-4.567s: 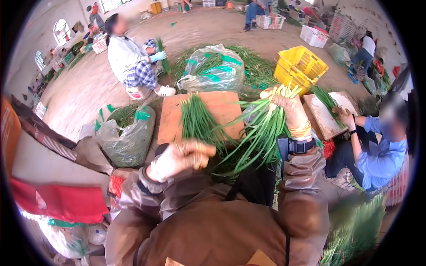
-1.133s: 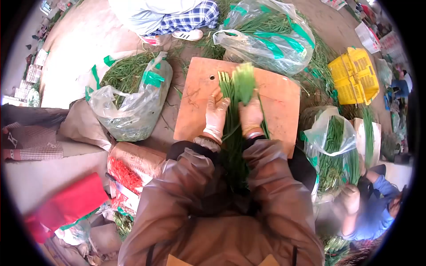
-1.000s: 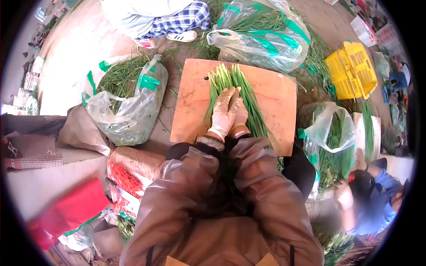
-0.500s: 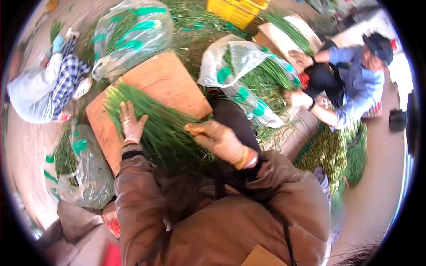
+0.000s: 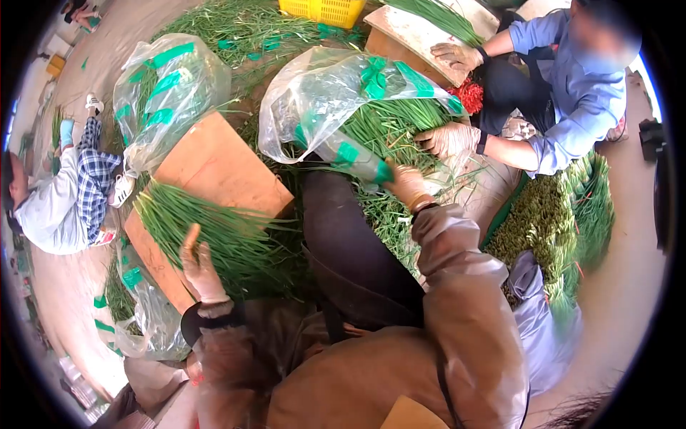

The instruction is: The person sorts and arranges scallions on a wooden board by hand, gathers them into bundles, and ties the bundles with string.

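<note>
A loose sheaf of green chives [image 5: 207,229] lies across the tan board [image 5: 221,161] before me, pale ends at upper left. Over its near side is my gloved left hand [image 5: 202,269], open, fingers raised and holding nothing. My gloved right hand [image 5: 409,187] reaches forward to the clear plastic bag [image 5: 314,96] with green stripes. Its fingers are closed on the bag's lower edge, partly blurred. More chives [image 5: 396,125] fill this bag, spilling from its opening. A co-worker's gloved hand [image 5: 450,139] rests on those chives, just beyond my right hand.
The co-worker [image 5: 572,93] sits at right beside another board [image 5: 400,43] bearing chives. Bundled chives [image 5: 550,222] are stacked at my right. Another striped bag [image 5: 171,86] stands at upper left, near a second seated person [image 5: 57,207]. A yellow crate [image 5: 325,11] is at the back.
My right hand has left the chives on the board and moved forward and right to the bag. My left hand has lifted its fingers from the sheaf. The view has shifted right.
</note>
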Demonstrator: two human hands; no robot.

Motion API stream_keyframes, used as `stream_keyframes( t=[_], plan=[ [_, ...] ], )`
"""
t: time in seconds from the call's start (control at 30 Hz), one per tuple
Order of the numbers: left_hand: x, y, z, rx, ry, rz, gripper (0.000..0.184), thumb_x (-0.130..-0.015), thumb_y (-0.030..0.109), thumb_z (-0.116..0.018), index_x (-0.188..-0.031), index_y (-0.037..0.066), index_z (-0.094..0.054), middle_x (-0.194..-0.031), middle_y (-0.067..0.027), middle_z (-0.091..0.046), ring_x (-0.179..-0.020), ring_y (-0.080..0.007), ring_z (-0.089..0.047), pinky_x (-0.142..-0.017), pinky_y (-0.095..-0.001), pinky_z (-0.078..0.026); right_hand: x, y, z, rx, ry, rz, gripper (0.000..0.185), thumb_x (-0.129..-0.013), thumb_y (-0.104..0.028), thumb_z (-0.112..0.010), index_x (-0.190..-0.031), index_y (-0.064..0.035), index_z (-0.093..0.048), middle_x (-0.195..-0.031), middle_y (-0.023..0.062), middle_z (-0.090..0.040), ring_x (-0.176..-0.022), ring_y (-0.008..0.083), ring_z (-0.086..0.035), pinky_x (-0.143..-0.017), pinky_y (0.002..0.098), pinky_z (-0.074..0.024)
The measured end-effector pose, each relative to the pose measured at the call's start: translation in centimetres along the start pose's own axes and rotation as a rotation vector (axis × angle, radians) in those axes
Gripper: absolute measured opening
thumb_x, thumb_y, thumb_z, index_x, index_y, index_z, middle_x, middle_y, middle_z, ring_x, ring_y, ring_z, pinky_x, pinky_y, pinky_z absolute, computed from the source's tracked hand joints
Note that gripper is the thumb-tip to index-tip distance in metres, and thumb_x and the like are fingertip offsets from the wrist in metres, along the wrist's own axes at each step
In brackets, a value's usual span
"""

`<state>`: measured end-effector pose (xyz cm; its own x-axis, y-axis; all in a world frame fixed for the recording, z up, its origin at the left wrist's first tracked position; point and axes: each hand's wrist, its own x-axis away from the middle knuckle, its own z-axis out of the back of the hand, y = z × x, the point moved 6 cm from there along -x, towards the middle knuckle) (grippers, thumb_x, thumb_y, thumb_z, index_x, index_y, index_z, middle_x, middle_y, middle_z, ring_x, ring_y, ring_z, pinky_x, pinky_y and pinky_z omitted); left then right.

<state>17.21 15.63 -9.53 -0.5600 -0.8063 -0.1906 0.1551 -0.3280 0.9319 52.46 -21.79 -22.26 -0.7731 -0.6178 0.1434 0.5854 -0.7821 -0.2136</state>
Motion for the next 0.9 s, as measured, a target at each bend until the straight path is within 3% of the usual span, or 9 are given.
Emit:
stream_keyframes(
  t=[0.13, 0.2, 0.3, 0.33, 0.37, 0.4, 0.43, 0.63, 0.9],
  plan=[
    [3.3, -0.2, -3.8, 0.133, -0.167, 0.094, 0.025, -0.092, -0.001, -0.055, -0.116, 0.002, -0.061, -0.124, -0.0094, -0.060, -0.113, -0.0187, -0.056, -0.104, -0.0332, -0.040, 3.1, -3.6, -5.7, 0.508, 0.009, 0.094, 0.050, -0.087, -0.020, -0.051, -0.137, -0.0141, -0.046, -0.078, 0.0061, -0.059, -0.072, 0.0191, -0.061, -0.055, 0.0365, -0.0429],
    [3.7, -0.3, -5.1, 0.202, -0.186, 0.113, 0.023, -0.092, -0.002, -0.055, -0.113, 0.002, -0.063, -0.121, -0.0090, -0.061, -0.112, -0.0174, -0.057, -0.103, -0.0319, -0.041, 3.5, -3.3, -5.3, 0.462, -0.037, 0.034, 0.052, -0.089, -0.029, -0.054, -0.137, -0.0125, -0.047, -0.085, 0.0102, -0.063, -0.077, 0.0245, -0.063, -0.061, 0.0385, -0.0459],
    [3.1, 0.2, -5.7, 0.218, -0.188, 0.145, 0.021, -0.091, -0.001, -0.056, -0.111, 0.001, -0.063, -0.119, -0.0089, -0.062, -0.109, -0.0167, -0.058, -0.101, -0.0307, -0.044, 2.2, -1.2, -3.9, -0.305, -0.101, -0.094, 0.055, -0.089, -0.049, -0.056, -0.133, -0.0150, -0.054, -0.104, 0.0151, -0.066, -0.095, 0.0343, -0.063, -0.082, 0.0418, -0.0499],
    [3.0, 0.5, -5.8, 0.216, -0.194, 0.144, 0.021, -0.091, -0.001, -0.056, -0.111, 0.001, -0.063, -0.119, -0.0089, -0.062, -0.109, -0.0167, -0.058, -0.101, -0.0307, -0.044, 1.2, 1.4, -4.9, -0.687, -0.146, -0.342, 0.041, -0.090, -0.039, -0.058, -0.124, -0.0168, -0.061, -0.107, 0.0151, -0.067, -0.098, 0.0324, -0.064, -0.085, 0.0401, -0.0500],
    [2.9, 0.8, -5.8, 0.213, -0.184, 0.162, 0.021, -0.091, -0.001, -0.057, -0.111, 0.001, -0.063, -0.117, -0.0087, -0.062, -0.107, -0.0165, -0.059, -0.099, -0.0303, -0.045, 0.9, 1.2, -1.6, -0.220, 0.238, 0.066, 0.029, -0.090, -0.028, -0.059, -0.115, -0.0151, -0.066, -0.104, 0.0152, -0.068, -0.095, 0.0318, -0.065, -0.084, 0.0396, -0.0503],
    [2.8, 0.8, -5.9, 0.212, -0.168, 0.178, 0.021, -0.091, -0.002, -0.057, -0.111, 0.001, -0.063, -0.115, -0.0085, -0.062, -0.104, -0.0163, -0.060, -0.098, -0.0298, -0.046, 0.6, 4.6, -1.9, -0.878, 0.251, -0.394, 0.020, -0.087, -0.019, -0.061, -0.105, -0.0134, -0.069, -0.098, 0.0145, -0.068, -0.091, 0.0321, -0.065, -0.083, 0.0402, -0.0508],
    [2.8, 0.9, -6.1, 0.214, -0.165, 0.178, 0.021, -0.091, -0.002, -0.057, -0.111, 0.001, -0.063, -0.115, -0.0085, -0.062, -0.104, -0.0163, -0.060, -0.098, -0.0298, -0.046, 0.3, 6.1, -0.2, -0.611, 0.309, -0.510, 0.017, -0.085, -0.015, -0.062, -0.100, -0.0124, -0.070, -0.097, 0.0138, -0.069, -0.092, 0.0318, -0.065, -0.083, 0.0403, -0.0511],
    [3.1, 1.0, -7.2, 0.294, -0.276, 0.265, 0.022, -0.092, 0.002, -0.057, -0.113, -0.001, -0.062, -0.111, -0.0093, -0.062, -0.097, -0.0161, -0.061, -0.092, -0.0290, -0.049, -1.6, 8.8, -2.1, -0.338, 0.103, -0.538, 0.058, -0.073, -0.028, -0.075, -0.127, -0.0161, -0.056, -0.114, 0.0173, -0.063, -0.107, 0.0356, -0.061, -0.093, 0.0431, -0.0475],
    [2.7, 0.6, -7.1, 0.323, -0.321, 0.300, 0.022, -0.091, 0.000, -0.057, -0.113, -0.002, -0.062, -0.113, -0.0104, -0.062, -0.100, -0.0173, -0.062, -0.092, -0.0295, -0.050, -1.1, 8.5, -1.8, -0.337, 0.077, -0.585, 0.064, -0.069, -0.025, -0.078, -0.127, -0.0154, -0.054, -0.121, 0.0176, -0.060, -0.111, 0.0359, -0.059, -0.095, 0.0406, -0.0467]
  ],
)
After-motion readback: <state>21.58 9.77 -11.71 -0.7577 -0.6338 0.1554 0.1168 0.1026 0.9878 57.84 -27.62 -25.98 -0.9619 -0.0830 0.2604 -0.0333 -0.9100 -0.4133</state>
